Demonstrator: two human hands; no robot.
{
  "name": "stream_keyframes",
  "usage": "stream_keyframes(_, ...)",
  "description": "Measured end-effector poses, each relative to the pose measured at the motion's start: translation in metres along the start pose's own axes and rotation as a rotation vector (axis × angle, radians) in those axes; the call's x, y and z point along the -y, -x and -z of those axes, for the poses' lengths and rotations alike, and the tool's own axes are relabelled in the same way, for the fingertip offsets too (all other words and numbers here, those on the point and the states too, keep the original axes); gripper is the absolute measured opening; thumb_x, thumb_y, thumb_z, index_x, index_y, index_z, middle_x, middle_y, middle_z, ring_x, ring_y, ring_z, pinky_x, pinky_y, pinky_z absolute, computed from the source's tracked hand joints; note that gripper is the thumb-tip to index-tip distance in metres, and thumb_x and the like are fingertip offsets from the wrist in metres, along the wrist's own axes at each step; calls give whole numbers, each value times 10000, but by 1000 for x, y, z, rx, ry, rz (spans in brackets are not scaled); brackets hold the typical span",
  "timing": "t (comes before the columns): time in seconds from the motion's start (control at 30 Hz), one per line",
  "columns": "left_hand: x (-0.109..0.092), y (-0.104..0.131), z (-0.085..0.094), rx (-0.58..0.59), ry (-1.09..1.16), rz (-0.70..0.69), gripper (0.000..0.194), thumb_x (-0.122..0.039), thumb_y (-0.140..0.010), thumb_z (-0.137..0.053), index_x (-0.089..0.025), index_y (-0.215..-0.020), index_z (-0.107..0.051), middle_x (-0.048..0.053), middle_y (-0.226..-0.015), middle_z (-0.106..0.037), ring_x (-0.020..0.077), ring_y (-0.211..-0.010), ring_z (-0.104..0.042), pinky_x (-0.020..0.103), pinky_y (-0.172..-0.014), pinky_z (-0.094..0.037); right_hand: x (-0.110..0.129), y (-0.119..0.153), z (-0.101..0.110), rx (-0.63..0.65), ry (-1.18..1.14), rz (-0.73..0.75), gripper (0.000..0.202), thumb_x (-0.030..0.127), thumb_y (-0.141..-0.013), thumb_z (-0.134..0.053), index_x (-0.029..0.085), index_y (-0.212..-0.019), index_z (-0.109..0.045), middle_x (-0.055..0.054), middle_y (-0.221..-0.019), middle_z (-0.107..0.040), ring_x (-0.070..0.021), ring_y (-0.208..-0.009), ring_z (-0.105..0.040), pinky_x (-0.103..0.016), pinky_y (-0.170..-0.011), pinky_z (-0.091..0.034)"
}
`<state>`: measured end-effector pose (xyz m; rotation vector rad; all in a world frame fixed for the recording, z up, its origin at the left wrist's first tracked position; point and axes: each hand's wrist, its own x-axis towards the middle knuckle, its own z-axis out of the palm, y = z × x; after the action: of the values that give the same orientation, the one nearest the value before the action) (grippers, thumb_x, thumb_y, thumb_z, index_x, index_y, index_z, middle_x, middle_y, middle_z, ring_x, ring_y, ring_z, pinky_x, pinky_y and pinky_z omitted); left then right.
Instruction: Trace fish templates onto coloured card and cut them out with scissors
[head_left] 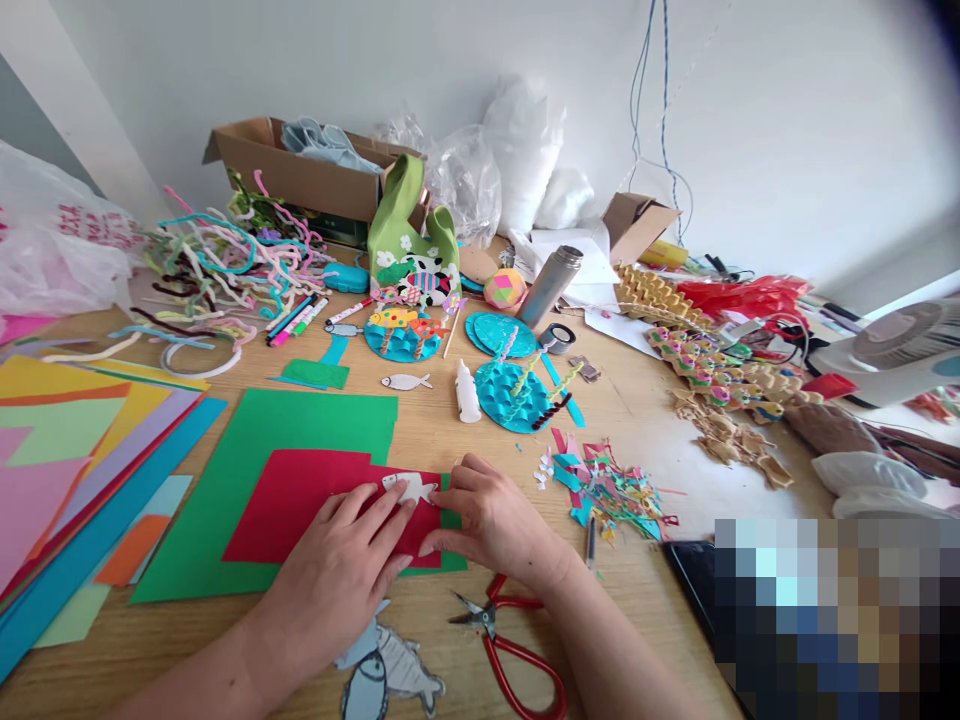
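Note:
A white paper fish cutout [412, 487] lies on a red sheet of paper [289, 500], which rests on a larger green sheet [202, 540]. My left hand [349, 550] is spread flat over the red paper, its fingertips on the fish's head and lower edge. At the tail end is my right hand [491, 515], fingers bent and touching the tail, thumb apart on the paper's right side. Red-handled scissors [491, 620] lie open below my right hand. Grey and white paper fish [405, 660] lie on the table near my left wrist, partly covered by it.
Colored paper sheets [67, 470] are stacked left. Beyond the hands are a white glue bottle [466, 392], blue round crafts [514, 393], a metal flask [551, 283] and pipe cleaners [217, 255]. Paper scraps [615, 490] and a dark tablet-like device [694, 590] lie right.

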<state>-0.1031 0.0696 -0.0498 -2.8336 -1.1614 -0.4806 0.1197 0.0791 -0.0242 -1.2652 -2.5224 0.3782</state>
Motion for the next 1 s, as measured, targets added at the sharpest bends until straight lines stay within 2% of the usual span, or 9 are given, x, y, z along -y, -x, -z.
stream_keyframes(0.23, 1, 1, -2, -10, -5, -17, 396, -356, -927, -496, -197, -1278, -589, 55, -1350, -585, 264, -1143, -504, 409, -925, -419, 1, 0, 2, -8, 9, 8, 462, 607, -825, -583, 171, -891, -719, -52, -717, -573, -189, -732, -480, -298, -636, -390)
stream_keyframes(0.4, 9, 4, -11, -74, -20, -88, 422, -350, -911, -508, -183, -1293, -576, 76, -1336, -594, 287, -1120, -523, 423, -896, -420, 3, -2, 0, -1, 40, 10, 476, 616, -828, -581, 163, -879, -720, -54, -723, -587, -188, -733, -496, -299, -655, -403)
stream_keyframes(0.53, 14, 5, -18, -90, -16, -121, 444, -352, -911, -494, -185, -1318, -554, 67, -1341, -593, 302, -1110, -529, 439, -867, -419, 3, -1, 15, -89, -23, -38, 336, 472, -909, -575, 164, -987, -685, -51, -762, -627, -176, -761, -536, -282, -708, -426)
stream_keyframes(0.6, 14, 6, -19, -79, -10, -120, 435, -338, -912, -483, -191, -1315, -556, 58, -1354, -584, 301, -1100, -536, 441, -848, -422, 4, 7, 32, -231, -67, -150, 232, 366, -954, -536, 165, -958, -651, -47, -792, -651, -164, -789, -564, -269, -738, -431)
stream_keyframes(0.67, 14, 5, -19, -70, 3, -112, 407, -335, -912, -476, -200, -1280, -586, 54, -1359, -580, 299, -1093, -541, 443, -841, -426, 5, 24, 51, -368, -62, -345, 192, 306, -966, -509, 180, -856, -603, -29, -767, -649, -151, -753, -579, -253, -701, -425)
stream_keyframes(0.73, 13, 4, -18, -74, 17, -105, 383, -338, -913, -474, -204, -1244, -613, 57, -1345, -590, 299, -1091, -543, 444, -842, -428, 7, 48, 64, -399, 11, -593, 164, 309, -946, -525, 195, -831, -547, -3, -695, -622, -143, -631, -567, -243, -599, -392)
stream_keyframes(0.87, 12, 3, -14, -77, 23, -94, 394, -332, -923, -466, -188, -1263, -602, 69, -1342, -591, 301, -1083, -540, 444, -838, -431, 13, 99, 59, -98, 255, -1007, 139, 319, -918, -534, 184, -949, -520, -14, -624, -615, -209, -573, -600, -268, -540, -316)
stream_keyframes(0.93, 11, 2, -13, -68, 24, -99, 406, -332, -925, -466, -181, -1279, -592, 73, -1346, -588, 304, -1083, -538, 447, -845, -430, 15, 117, 44, 31, 282, -1109, 159, 302, -915, -523, 166, -998, -516, -44, -652, -640, -243, -631, -643, -273, -546, -311)
stream_keyframes(1.0, 11, 2, -12, -56, 24, -101, 411, -335, -925, -473, -180, -1290, -584, 71, -1341, -591, 303, -1085, -537, 448, -856, -428, 15, 127, 28, 64, 257, -1134, 156, 251, -921, -475, 149, -1033, -511, -62, -684, -653, -250, -689, -666, -274, -565, -327)
